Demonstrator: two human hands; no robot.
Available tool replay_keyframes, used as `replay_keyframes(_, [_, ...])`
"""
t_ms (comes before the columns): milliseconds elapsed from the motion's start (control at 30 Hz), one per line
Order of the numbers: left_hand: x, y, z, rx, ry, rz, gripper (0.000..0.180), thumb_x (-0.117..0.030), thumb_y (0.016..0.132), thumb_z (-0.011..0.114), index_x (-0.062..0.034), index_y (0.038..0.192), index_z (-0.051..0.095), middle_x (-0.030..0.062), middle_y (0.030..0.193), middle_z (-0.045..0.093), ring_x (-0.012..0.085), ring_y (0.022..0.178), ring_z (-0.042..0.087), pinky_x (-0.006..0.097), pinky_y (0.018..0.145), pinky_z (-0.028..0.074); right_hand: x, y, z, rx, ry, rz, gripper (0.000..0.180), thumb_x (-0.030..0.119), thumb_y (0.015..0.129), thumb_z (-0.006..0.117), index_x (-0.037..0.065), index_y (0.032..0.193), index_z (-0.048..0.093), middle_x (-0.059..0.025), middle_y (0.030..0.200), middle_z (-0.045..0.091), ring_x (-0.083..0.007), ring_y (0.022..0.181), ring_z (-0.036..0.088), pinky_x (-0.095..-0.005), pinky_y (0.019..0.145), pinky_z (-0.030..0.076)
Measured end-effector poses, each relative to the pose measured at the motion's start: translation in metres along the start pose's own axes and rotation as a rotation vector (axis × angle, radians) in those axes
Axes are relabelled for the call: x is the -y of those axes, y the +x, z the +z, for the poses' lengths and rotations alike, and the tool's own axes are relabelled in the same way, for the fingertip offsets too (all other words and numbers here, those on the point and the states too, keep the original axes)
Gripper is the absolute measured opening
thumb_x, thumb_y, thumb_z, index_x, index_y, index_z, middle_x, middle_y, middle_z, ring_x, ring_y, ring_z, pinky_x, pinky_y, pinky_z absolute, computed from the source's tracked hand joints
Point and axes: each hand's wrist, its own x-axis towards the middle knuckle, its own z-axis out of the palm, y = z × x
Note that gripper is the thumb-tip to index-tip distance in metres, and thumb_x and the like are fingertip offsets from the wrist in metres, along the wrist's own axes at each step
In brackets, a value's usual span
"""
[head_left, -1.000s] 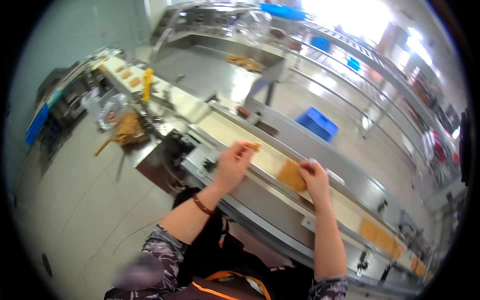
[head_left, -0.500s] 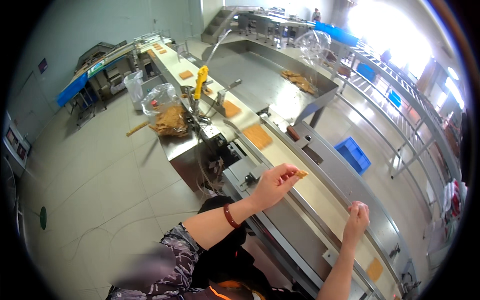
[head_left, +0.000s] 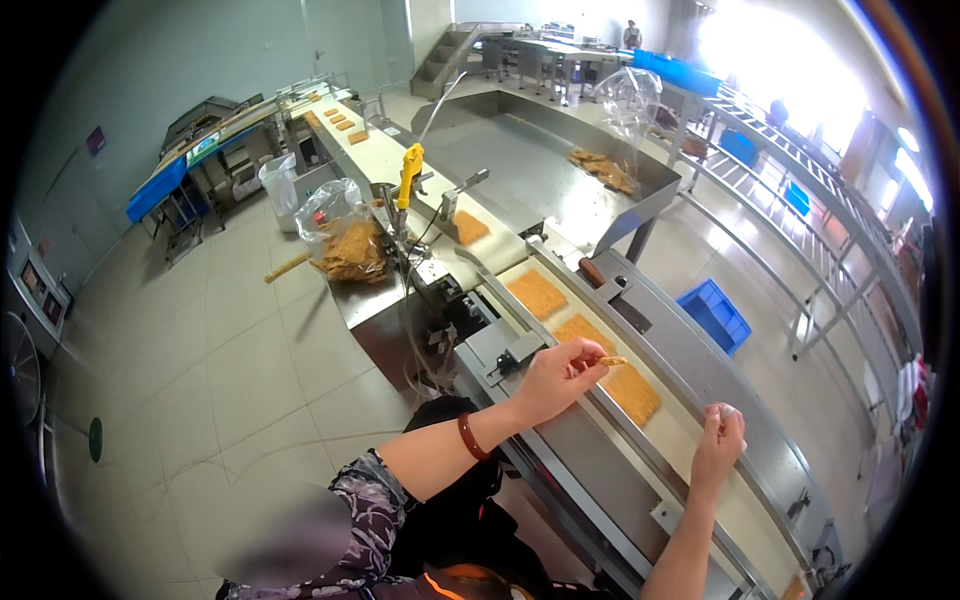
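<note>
Left hand grip pinches a crumb over the conveyor belt; right hand pinches something small.

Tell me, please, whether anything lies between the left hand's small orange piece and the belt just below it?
Nothing visible does. The left hand pinches the small orange piece right above the orange slabs on the conveyor belt; only open air separates them. The right hand sits farther along the belt, apart.
</note>
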Motion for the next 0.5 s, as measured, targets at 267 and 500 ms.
replay_keyframes(267, [0.001, 0.0, 0.0, -0.003, -0.006, 0.024, 0.022, -0.015, 0.099, 0.074, -0.0047, 0.117, 0.069, -0.0034, 0.092, 0.069, 0.001, 0.071, 0.054, 0.019, 0.064, 0.046, -0.005, 0.0, 0.003, -0.002, -0.018, -0.032, 0.013, 0.009, 0.101, 0.059, 0.0, 0.097, 0.068, -0.008, 0.098, 0.064, -0.0212, 0.095, 0.059, -0.0349, 0.081, 0.049])
replay_keyframes(500, [0.002, 0.006, 0.007, -0.004, 0.031, 0.033, 0.019, -0.013, 0.099, 0.073, -0.0073, 0.117, 0.071, -0.0036, 0.094, 0.07, 0.0025, 0.077, 0.058, 0.021, 0.067, 0.048, 0.0, -0.001, -0.008, -0.033, -0.03, -0.017, 0.014, 0.012, 0.101, 0.062, 0.0, 0.099, 0.068, -0.011, 0.102, 0.067, -0.0271, 0.1, 0.063, -0.0376, 0.087, 0.05])
